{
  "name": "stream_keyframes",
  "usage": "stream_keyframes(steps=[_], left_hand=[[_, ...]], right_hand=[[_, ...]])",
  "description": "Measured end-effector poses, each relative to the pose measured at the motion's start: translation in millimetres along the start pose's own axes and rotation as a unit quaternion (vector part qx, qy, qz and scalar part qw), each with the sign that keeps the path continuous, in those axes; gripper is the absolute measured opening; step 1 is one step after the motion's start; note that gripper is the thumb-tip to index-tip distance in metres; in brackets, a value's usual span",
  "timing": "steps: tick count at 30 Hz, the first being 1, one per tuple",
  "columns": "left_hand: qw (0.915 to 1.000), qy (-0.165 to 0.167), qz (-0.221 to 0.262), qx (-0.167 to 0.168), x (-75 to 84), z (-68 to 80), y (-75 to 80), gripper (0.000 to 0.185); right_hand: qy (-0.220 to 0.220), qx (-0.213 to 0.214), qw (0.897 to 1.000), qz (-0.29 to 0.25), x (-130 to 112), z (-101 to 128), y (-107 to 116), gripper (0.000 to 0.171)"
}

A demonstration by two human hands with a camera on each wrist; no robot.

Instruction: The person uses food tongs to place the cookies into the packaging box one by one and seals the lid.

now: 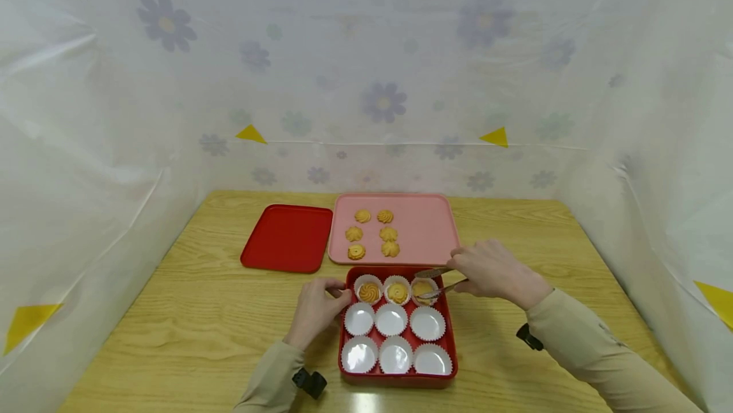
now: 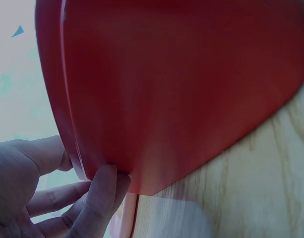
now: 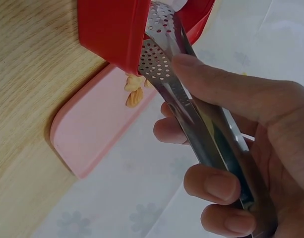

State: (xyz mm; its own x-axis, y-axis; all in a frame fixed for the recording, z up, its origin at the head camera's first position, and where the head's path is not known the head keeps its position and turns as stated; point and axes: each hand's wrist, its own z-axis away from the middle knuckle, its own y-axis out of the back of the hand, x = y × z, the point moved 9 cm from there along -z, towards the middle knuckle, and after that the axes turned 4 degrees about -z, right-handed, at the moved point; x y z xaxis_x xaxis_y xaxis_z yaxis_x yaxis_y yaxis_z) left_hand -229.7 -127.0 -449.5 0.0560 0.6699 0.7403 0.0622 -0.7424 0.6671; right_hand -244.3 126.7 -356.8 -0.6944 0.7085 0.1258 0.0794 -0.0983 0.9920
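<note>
My left hand [image 1: 321, 305] holds the left wall of a red box [image 1: 399, 382] near its far corner, thumb at the rim. In the left wrist view, fingers [image 2: 99, 198] rest against the box's outer side. My right hand [image 1: 495, 273] grips metal tongs [image 3: 179, 111] with perforated ends, which reach into the box's far right corner. The tongs' tips are apart at a cookie [image 1: 424, 287] in the far right paper cup; whether they touch it, I cannot tell. Beside it, two more cups in the far row hold a swirled cookie [image 1: 369, 293] and a round cookie [image 1: 397, 293].
White paper cups [image 1: 391, 320] without cookies fill the box's middle and near rows. Behind the box lies a pink tray [image 1: 426, 225] with several cookies [image 1: 388, 234] on its left half. A red lid [image 1: 289, 238] lies left of the tray on the wooden table [image 1: 217, 311].
</note>
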Motion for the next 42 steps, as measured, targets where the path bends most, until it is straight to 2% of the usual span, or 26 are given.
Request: stream_keyframes(steps=[6,15,20,30,38,42], left_hand=[[1.0000,0.000,0.003,-0.001,0.0,-0.3,-0.1,0.015],[1.0000,0.000,0.005,-0.005,-0.2,-0.5,-1.4,0.016],[0.9999,0.003,0.008,-0.007,-0.9,-0.5,-1.9,0.016],[0.9999,0.004,0.006,-0.008,-1.7,-0.8,-2.6,0.016],[0.9999,0.003,0.008,-0.007,-1.2,0.0,-2.5,0.017],[0.9999,0.003,0.009,-0.006,-1.3,-0.7,-2.0,0.017]], right_hand=[[-0.003,0.001,1.000,0.012,-3.5,-1.8,3.0,0.022],[-0.014,-0.018,0.997,0.075,-18.5,-15.5,5.8,0.030],[-0.011,0.002,0.995,0.097,-22.8,-18.5,5.9,0.035],[-0.027,-0.016,0.997,0.072,-20.4,-19.9,3.3,0.045],[-0.022,-0.038,0.997,0.062,-17.0,-20.9,5.5,0.034],[-0.017,-0.029,0.997,0.065,-14.8,-20.0,10.7,0.031]])
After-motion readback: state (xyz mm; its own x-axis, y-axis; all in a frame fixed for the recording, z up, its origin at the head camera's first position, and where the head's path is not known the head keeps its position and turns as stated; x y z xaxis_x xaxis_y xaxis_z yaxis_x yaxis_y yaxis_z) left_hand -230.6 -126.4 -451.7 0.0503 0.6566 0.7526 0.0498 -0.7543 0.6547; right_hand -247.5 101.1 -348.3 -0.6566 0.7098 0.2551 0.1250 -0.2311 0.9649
